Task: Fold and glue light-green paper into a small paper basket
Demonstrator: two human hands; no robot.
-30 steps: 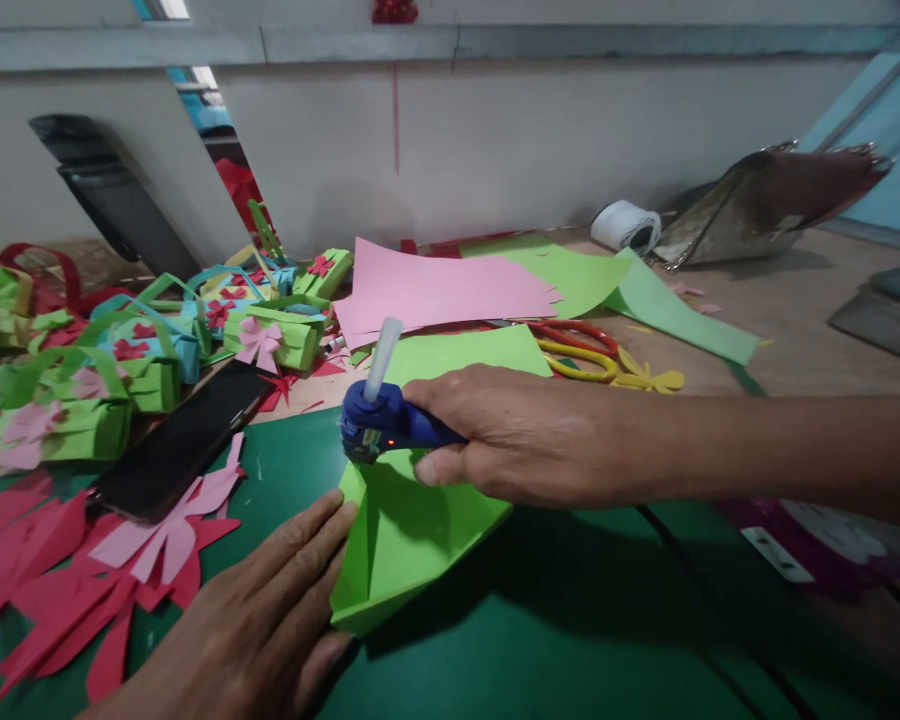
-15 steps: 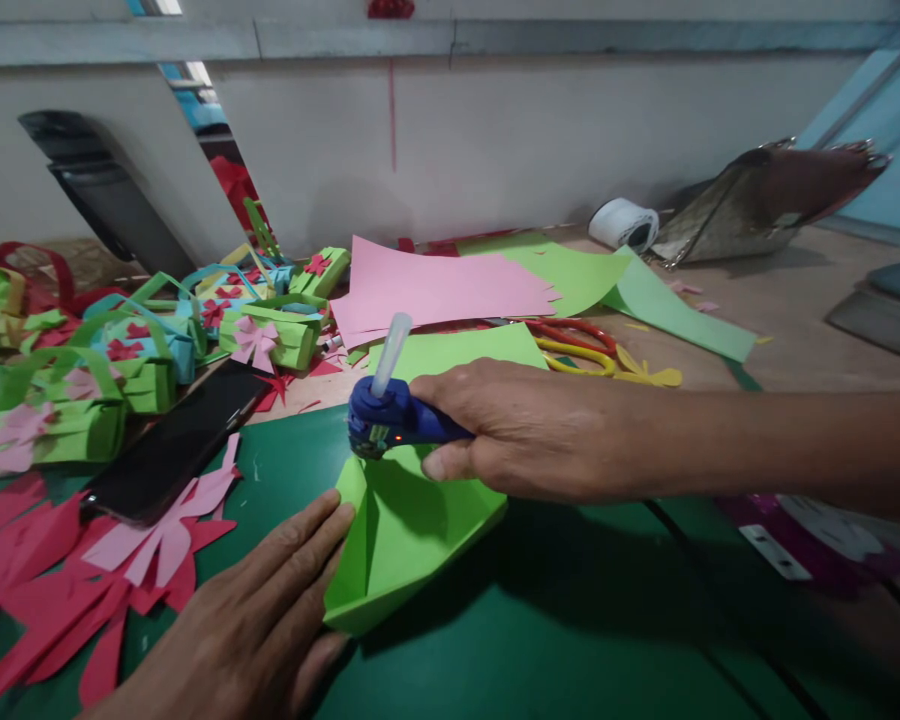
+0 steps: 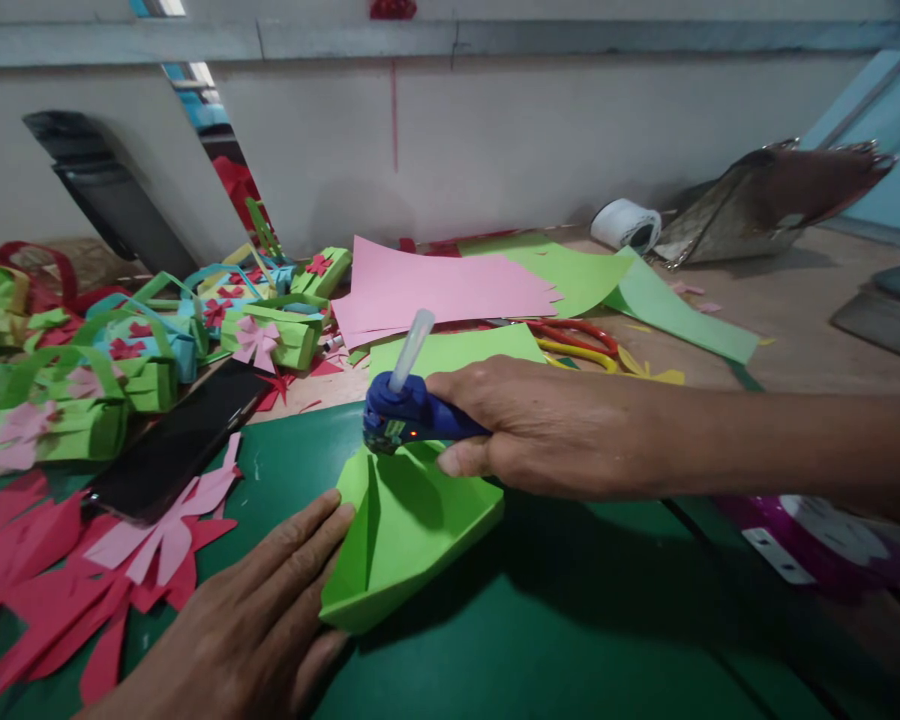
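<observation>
My right hand point(image 3: 532, 425) is closed round a blue glue gun point(image 3: 397, 415) with a small orange light and a clear glue stick rising from its back. The gun's nozzle end points down at the far left corner of a folded bright green paper box point(image 3: 420, 540); the tip itself is hidden. My left hand point(image 3: 255, 600) lies with fingers stretched out and close together, their tips touching the box's left side. The thumb rests low by the near corner. The box sits tilted on a dark green mat point(image 3: 570, 630).
Small paper bags point(image 3: 274, 335) with flowers crowd the left, beside a black phone point(image 3: 180, 440) and red paper cut-outs point(image 3: 52, 600). Behind lie pink sheets point(image 3: 442, 290), scissors point(image 3: 577, 345), a white roll point(image 3: 626, 225) and a handbag point(image 3: 765, 205). A purple packet point(image 3: 832, 550) lies right.
My right hand has moved slightly right with the glue gun, along the box's far edge. The glue stick leans more to the right. My left hand has stayed in place.
</observation>
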